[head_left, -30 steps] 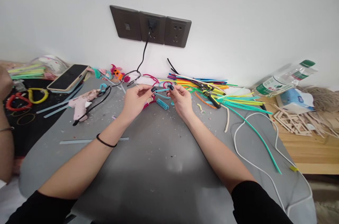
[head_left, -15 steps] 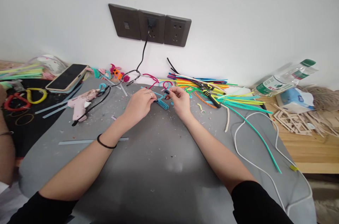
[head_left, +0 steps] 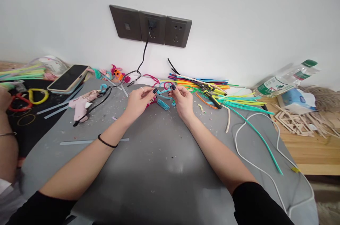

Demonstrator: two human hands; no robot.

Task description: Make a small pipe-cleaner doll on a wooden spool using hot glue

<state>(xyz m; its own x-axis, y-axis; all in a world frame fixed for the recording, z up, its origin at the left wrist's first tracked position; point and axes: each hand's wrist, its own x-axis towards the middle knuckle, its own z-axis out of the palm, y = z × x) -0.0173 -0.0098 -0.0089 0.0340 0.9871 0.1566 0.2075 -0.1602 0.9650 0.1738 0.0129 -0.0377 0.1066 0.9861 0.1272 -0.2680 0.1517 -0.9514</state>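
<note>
- Left hand (head_left: 138,101): fingers drawn in, thumb and forefinger pinched on one end of a short light-blue fuzzy pipe cleaner (head_left: 164,91); a ring on one finger, a thin black band on the wrist.
- Right hand (head_left: 182,100): likewise curled, fingertips closed on the other end of the same pipe cleaner.
- The pipe cleaner is held just above the grey felt work mat (head_left: 159,161), at its far middle, between the two hands.
- Handling, as judged: very light, a soft pile over a thin wire core; it should bend easily and keep the bend. Best gripped near the ends, as here, with the middle left free.
- One short blue coiled piece (head_left: 163,104) lies on the mat just below the hands.
- One loose pile of coloured pipe cleaners (head_left: 212,90), far right of the hands; too many to count.
- One yellow-and-black pair of cutters (head_left: 209,94) lying on that pile.
- One pink glue gun (head_left: 82,103), left of the hands, with a black cord.
- One smartphone (head_left: 67,77), far left.
- One plastic bottle (head_left: 287,78), lying at far right.
- One white cable (head_left: 255,168) looped at near right.
- Another person's hand (head_left: 4,99) at the left edge.
</note>
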